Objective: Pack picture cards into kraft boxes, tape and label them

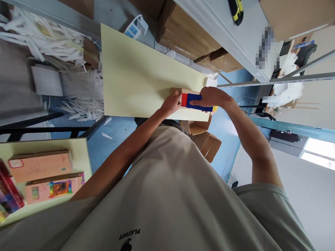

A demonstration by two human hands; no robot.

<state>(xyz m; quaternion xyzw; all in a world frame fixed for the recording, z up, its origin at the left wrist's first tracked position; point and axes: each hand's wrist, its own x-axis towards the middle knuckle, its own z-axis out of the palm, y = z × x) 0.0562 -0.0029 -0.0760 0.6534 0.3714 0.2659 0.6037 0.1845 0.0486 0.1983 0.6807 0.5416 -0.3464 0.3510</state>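
A slim blue box with a red band is held lengthwise between my hands, low over the front right part of a pale yellow tabletop. My right hand grips it from above, its thumb lying across the blue face. At the red end is my left hand, fingers closed around that end. A bit of yellow shows at the box's right end. Behind it lies a brown cardboard piece, partly covered by the box and my fingers; I cannot tell whether the two are joined.
Bundled pink packets lie on a second table at lower left. Paper strips heap up at far left. A power strip and cardboard boxes stand beyond the tabletop. A yellow-black cutter rests on the shelf. Open cartons sit below.
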